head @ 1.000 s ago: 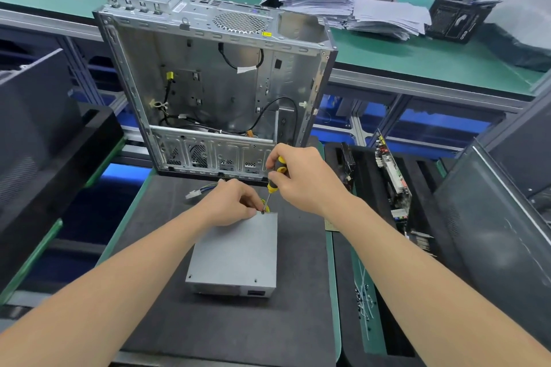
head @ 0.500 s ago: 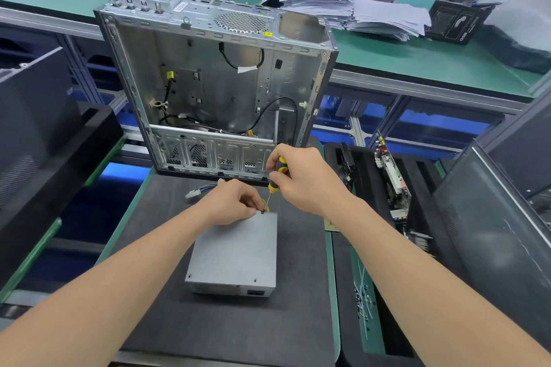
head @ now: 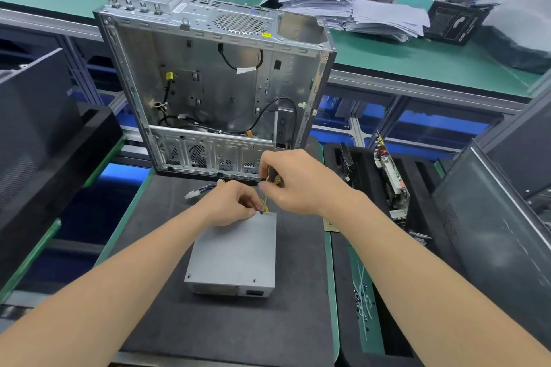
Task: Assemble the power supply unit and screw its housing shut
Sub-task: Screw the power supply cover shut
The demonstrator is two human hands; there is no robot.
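Note:
A grey metal power supply unit (head: 235,253) lies flat on the dark foam mat (head: 208,328), its socket face toward me. My right hand (head: 301,185) grips a yellow-and-black screwdriver (head: 269,180), held upright with its tip at the unit's far top edge. My left hand (head: 232,204) pinches something small at that tip; what it pinches is hidden by the fingers. Coloured wires with a white connector (head: 195,193) trail from behind the unit.
An open silver computer case (head: 214,83) stands on its side just beyond the mat. A tray to the right holds circuit boards (head: 390,176) and loose screws (head: 362,304). Dark panels flank both sides. Stacked papers (head: 337,1) lie on the green bench behind.
Both hands stay at the unit's far edge. The right hand has turned slightly on the screwdriver handle, hiding more of it. The unit has not moved.

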